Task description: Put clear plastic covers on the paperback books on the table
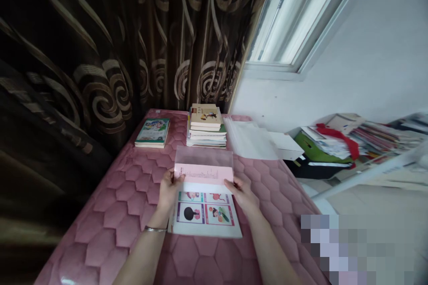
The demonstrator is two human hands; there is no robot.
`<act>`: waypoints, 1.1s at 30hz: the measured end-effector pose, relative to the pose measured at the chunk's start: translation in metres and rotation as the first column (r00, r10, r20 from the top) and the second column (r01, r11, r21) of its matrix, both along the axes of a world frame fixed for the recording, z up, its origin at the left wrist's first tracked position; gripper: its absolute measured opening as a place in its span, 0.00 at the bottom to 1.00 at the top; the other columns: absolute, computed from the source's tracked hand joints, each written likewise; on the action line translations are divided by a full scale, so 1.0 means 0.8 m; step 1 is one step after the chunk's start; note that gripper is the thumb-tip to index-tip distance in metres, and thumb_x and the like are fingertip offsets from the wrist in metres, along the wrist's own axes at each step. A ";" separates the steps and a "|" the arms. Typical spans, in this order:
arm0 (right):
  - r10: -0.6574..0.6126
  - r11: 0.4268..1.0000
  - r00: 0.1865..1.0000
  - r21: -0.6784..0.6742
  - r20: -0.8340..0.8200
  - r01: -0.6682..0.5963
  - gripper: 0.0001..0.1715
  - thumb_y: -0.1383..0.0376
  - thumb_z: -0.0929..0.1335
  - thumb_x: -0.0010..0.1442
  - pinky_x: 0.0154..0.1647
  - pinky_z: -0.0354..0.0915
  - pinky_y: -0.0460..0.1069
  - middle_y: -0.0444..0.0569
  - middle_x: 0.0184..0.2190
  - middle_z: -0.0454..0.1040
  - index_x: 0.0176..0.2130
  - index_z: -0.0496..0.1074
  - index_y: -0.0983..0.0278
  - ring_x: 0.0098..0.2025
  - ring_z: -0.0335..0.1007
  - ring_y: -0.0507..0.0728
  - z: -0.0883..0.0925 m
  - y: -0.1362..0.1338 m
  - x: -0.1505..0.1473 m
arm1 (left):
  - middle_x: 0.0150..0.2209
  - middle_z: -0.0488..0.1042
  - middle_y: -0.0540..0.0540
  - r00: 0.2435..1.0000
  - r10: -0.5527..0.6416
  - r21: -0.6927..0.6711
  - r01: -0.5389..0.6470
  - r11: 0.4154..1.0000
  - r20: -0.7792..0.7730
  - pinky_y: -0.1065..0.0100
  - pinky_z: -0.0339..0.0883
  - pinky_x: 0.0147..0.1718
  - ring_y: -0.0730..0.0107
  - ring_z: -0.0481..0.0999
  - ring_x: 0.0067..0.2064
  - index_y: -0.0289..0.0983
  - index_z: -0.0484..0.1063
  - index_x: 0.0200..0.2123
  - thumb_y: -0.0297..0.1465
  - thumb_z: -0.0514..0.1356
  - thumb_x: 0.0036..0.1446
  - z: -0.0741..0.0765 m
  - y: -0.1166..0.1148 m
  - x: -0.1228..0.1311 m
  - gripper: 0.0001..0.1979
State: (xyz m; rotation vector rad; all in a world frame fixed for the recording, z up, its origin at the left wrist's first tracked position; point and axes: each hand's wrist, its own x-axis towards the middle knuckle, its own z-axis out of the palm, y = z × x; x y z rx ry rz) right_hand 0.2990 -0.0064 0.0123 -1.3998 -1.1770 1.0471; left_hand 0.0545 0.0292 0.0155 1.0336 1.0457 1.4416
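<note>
A picture book (207, 220) lies on the pink padded surface in front of me, its colourful illustrated page facing up. Its pale pink cover (205, 173) is lifted at the far side, and a clear plastic book cover (203, 156) reaches past it. My left hand (170, 189) pinches the left edge of the pink cover and plastic between thumb and fingers. On the opposite edge, my right hand (243, 193) grips in the same way. The fingers underneath are hidden by the cover.
A stack of books (206, 127) stands beyond the plastic, with a smaller green pile (153, 132) to its left. Clear plastic sheets (252, 140) lie at the right, beside a white box (285, 145). Papers fill a green-black bin (312, 147). A dark curtain (167, 53) hangs behind.
</note>
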 end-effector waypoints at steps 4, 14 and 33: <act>-0.043 0.999 0.999 0.013 0.007 0.043 0.26 0.46 0.70 0.48 0.27 0.60 0.48 0.48 0.26 0.75 0.34 0.76 0.67 0.27 0.66 0.56 -0.003 0.001 -0.005 | 0.35 0.78 0.44 0.999 -0.013 -0.022 0.014 1.000 0.053 0.67 0.68 0.37 0.65 0.76 0.36 0.33 0.69 0.39 0.36 0.68 0.42 0.005 -0.001 -0.001 0.22; -0.119 0.992 0.992 0.038 0.030 0.118 0.26 0.44 0.69 0.47 0.25 0.58 0.47 0.47 0.24 0.73 0.28 0.74 0.66 0.25 0.64 0.55 0.000 0.003 -0.011 | 0.24 0.75 0.49 0.999 0.042 -0.075 -0.041 0.996 0.009 0.72 0.63 0.25 0.72 0.72 0.24 0.34 0.68 0.27 0.42 0.68 0.41 -0.003 0.000 0.001 0.19; 0.060 0.998 0.995 0.012 -0.083 -0.060 0.26 0.47 0.71 0.47 0.32 0.65 0.50 0.49 0.33 0.78 0.37 0.77 0.64 0.33 0.71 0.60 -0.006 0.003 0.008 | 0.26 0.78 0.47 0.992 -0.083 -0.164 0.068 0.984 -0.091 0.72 0.64 0.22 0.68 0.73 0.25 0.33 0.75 0.31 0.43 0.68 0.41 0.000 -0.006 -0.008 0.19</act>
